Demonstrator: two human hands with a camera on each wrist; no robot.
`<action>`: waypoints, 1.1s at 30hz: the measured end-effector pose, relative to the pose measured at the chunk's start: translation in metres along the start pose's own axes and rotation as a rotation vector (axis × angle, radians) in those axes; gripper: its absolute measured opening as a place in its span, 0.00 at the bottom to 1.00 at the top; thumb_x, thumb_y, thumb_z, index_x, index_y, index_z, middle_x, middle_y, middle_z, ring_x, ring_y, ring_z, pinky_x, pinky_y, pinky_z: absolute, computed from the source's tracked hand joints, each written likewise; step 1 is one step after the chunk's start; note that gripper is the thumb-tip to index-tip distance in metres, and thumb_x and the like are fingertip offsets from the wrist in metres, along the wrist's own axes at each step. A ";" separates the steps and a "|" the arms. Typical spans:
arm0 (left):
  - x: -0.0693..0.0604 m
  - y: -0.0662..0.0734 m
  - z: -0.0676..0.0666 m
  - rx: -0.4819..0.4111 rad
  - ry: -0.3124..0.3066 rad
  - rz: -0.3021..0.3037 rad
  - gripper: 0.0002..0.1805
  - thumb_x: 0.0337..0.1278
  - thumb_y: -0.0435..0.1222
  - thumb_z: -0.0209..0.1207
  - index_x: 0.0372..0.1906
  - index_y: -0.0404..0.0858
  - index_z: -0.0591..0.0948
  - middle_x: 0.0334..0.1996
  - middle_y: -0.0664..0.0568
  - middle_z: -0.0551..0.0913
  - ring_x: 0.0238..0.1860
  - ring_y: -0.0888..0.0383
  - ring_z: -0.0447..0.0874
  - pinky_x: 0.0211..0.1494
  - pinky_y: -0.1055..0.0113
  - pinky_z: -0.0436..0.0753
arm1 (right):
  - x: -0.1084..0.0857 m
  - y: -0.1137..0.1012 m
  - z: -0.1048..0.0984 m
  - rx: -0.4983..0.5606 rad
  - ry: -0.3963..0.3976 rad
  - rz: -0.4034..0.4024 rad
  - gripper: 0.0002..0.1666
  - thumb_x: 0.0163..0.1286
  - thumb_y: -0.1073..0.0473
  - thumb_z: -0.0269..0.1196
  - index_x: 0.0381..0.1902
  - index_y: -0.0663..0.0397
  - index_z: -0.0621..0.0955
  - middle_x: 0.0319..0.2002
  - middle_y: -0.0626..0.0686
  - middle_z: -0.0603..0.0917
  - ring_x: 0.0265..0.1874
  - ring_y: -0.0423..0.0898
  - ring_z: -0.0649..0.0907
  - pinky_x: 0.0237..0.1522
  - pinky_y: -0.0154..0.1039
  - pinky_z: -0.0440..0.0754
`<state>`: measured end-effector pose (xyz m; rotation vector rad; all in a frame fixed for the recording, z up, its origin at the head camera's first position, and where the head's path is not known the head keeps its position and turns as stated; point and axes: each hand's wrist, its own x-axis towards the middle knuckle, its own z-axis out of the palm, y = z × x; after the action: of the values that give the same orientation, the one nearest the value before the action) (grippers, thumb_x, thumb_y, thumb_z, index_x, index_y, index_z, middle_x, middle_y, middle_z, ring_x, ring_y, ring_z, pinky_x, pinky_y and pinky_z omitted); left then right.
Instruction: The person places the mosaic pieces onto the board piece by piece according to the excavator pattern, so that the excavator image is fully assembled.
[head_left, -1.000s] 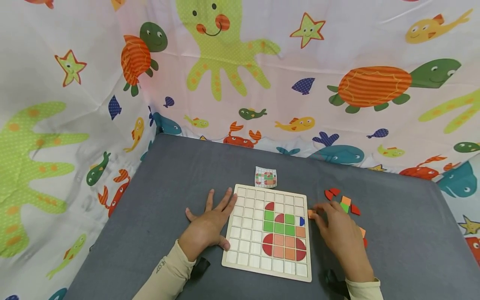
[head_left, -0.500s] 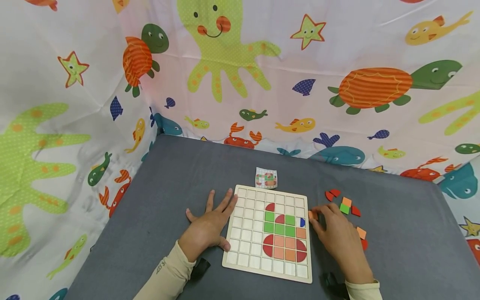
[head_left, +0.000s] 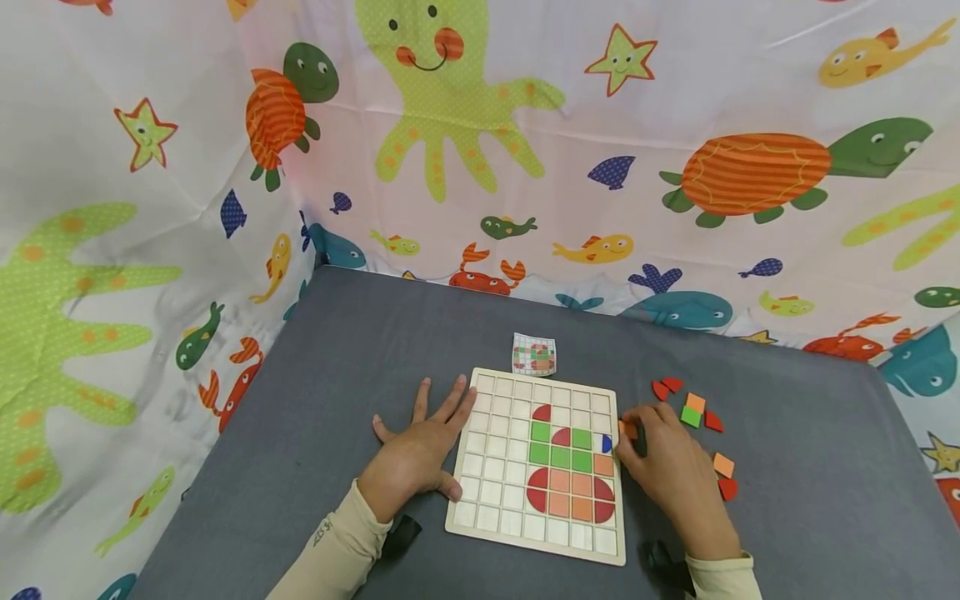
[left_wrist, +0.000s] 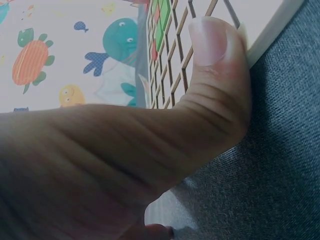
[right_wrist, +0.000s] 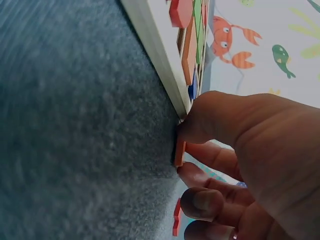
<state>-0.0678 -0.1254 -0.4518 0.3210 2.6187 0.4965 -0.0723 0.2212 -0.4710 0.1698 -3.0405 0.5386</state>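
Note:
A wooden grid board [head_left: 480, 483] lies on the grey cloth, with red, green, orange and blue tiles in its right half. My left hand [head_left: 412, 457] is spread along its left side, fingertips and thumb on the rim; the thumb [left_wrist: 217, 55] presses the edge in the left wrist view. My right hand [head_left: 675, 471] is just off the board's right edge, low over the cloth. Between its thumb and fingers it pinches an orange square tile [right_wrist: 180, 154], standing on edge in the right wrist view and partly hidden by the thumb.
A small printed pattern card [head_left: 534, 355] lies beyond the board's far edge. Loose tiles are scattered right of my right hand, among them a green tile [head_left: 691, 416], an orange tile [head_left: 723, 464] and several red pieces [head_left: 727, 489]. A sea-animal curtain [head_left: 525, 167] stands behind.
My right thumb and wrist have shifted slightly left, close against the board's edge, and more of the orange tile is covered. My left hand and the board stay in place.

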 end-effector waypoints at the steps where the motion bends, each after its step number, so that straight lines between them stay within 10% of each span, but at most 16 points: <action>1: 0.000 0.000 0.000 0.000 0.000 -0.001 0.79 0.30 0.48 0.85 0.89 0.56 0.45 0.88 0.60 0.36 0.87 0.37 0.27 0.59 0.05 0.45 | 0.001 -0.001 0.000 -0.004 -0.007 0.008 0.16 0.69 0.56 0.69 0.51 0.57 0.85 0.50 0.60 0.81 0.22 0.46 0.76 0.19 0.40 0.73; 33: -0.002 0.003 -0.003 0.021 0.000 -0.010 0.77 0.29 0.49 0.85 0.88 0.54 0.49 0.88 0.59 0.40 0.87 0.38 0.30 0.60 0.06 0.47 | 0.022 -0.061 0.017 0.061 -0.012 -0.100 0.15 0.69 0.53 0.71 0.50 0.54 0.86 0.48 0.56 0.80 0.23 0.43 0.74 0.21 0.38 0.74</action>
<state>-0.0671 -0.1243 -0.4475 0.3142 2.6258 0.4653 -0.0880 0.1563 -0.4649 0.3262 -3.0083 0.6253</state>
